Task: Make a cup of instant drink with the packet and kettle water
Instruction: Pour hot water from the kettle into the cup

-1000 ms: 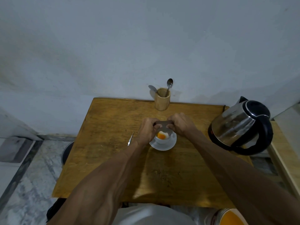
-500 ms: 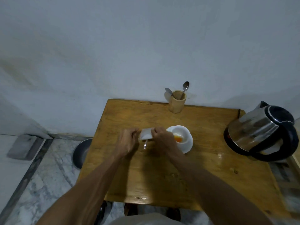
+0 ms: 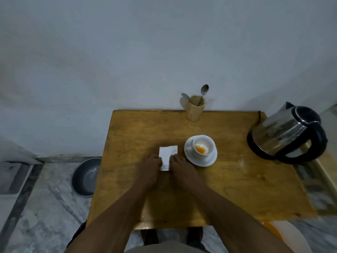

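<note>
Both hands, left hand point(image 3: 151, 166) and right hand point(image 3: 179, 167), pinch the packet point(image 3: 167, 156) between them.

The table point(image 3: 237, 179) was worn wood, its varnish glossy near the kettle point(image 3: 284, 132). The kettle had a shiny steel body with black plastic lid and handle. Cup point(image 3: 202, 147) and saucer point(image 3: 209, 161) looked like glazed white ceramic. The holder point(image 3: 194, 109) was pale matt wood, its spoons point(image 3: 204, 89) polished metal. The packet point(image 3: 167, 156) showed a silvery foil-like side. The floor point(image 3: 45, 207) looked like smooth veined marble.
</note>
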